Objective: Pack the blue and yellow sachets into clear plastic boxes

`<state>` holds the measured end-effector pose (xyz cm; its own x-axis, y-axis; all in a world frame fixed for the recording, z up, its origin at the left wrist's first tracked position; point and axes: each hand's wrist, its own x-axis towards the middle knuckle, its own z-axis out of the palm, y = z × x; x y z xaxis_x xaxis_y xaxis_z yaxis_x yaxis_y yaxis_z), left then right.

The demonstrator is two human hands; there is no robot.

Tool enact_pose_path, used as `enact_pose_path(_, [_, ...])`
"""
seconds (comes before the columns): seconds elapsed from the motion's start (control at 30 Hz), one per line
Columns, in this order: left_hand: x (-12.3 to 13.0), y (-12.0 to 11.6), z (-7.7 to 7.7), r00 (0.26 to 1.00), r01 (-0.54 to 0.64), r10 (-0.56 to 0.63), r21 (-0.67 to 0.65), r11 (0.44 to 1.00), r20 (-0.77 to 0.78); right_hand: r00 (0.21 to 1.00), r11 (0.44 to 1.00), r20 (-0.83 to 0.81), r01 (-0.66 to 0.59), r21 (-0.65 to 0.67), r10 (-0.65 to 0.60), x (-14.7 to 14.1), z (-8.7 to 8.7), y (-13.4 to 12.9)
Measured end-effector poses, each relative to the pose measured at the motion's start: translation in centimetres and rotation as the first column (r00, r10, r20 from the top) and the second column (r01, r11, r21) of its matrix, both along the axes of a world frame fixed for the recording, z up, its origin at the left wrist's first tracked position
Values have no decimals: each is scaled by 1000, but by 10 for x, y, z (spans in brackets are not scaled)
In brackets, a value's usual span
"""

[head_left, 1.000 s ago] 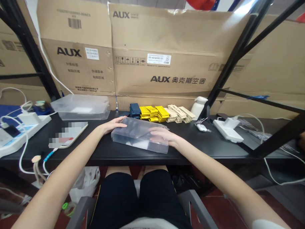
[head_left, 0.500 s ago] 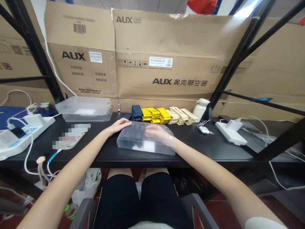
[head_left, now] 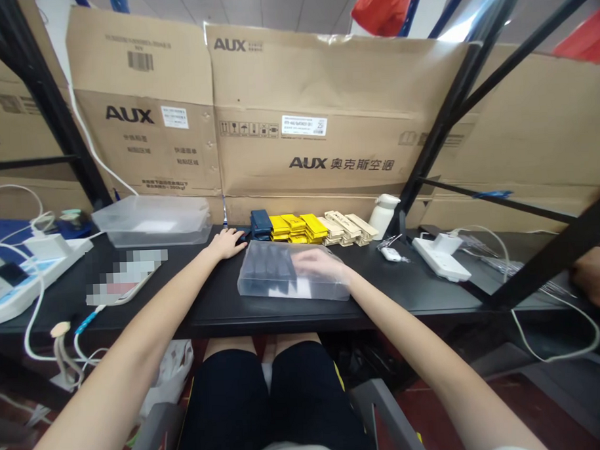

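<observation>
A clear plastic box (head_left: 309, 289) lies near the table's front edge, with several dark blue packets (head_left: 266, 260) standing in a row in its left part. My right hand (head_left: 318, 260) is inside the box, seen hazily through the plastic, its fingers stretched leftward beside those packets. Beyond the box's far left corner, my left hand (head_left: 228, 242) rests with fingers apart, touching a low dark blue packet (head_left: 243, 233) that it partly covers. Behind the box stand a dark blue stack (head_left: 261, 224), yellow packets (head_left: 296, 228) and cream packets (head_left: 347, 227).
Another clear plastic box (head_left: 152, 220) sits at the back left, near a phone (head_left: 129, 277) on a cable. Power strips lie left and right (head_left: 441, 259). A white bottle (head_left: 384, 217) and keys (head_left: 392, 253) are right of the packets. Cardboard (head_left: 258, 148) walls the back.
My left hand has left the box's far left corner and moved to the dark blue packet behind it. My right hand stays in the box. The view has shifted slightly.
</observation>
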<state>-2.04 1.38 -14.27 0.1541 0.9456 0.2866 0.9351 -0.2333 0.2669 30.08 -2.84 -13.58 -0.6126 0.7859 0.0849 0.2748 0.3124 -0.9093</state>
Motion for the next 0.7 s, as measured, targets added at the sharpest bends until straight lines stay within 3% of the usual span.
enact_pose_path(0.2, [-12,4,4,977,-141,135,29,990,168,997,986,28,-72,152,69,-5,-4,-5])
enact_pose_path(0.3, [-17,-1,16,918,-238,189,102,966,349,988,973,55,-152,173,144,-11,-3,-11])
enact_pose_path(0.4, [-6,-9,34,848,-262,130,192,946,513,976,957,70,-215,195,205,-21,0,-12])
enact_pose_path(0.47, [14,-17,45,821,-164,-6,246,955,571,970,950,71,-240,198,231,-28,1,-8])
enact_pose_path(0.53, [38,-29,51,794,28,-184,267,963,580,969,953,62,-246,179,239,-33,2,-2])
enact_pose_path(0.63, [71,-48,49,726,337,-404,224,915,557,979,973,27,-202,115,200,-32,3,4])
enact_pose_path(0.7, [83,-58,44,684,431,-471,212,877,556,988,987,-9,-152,52,152,-23,4,7])
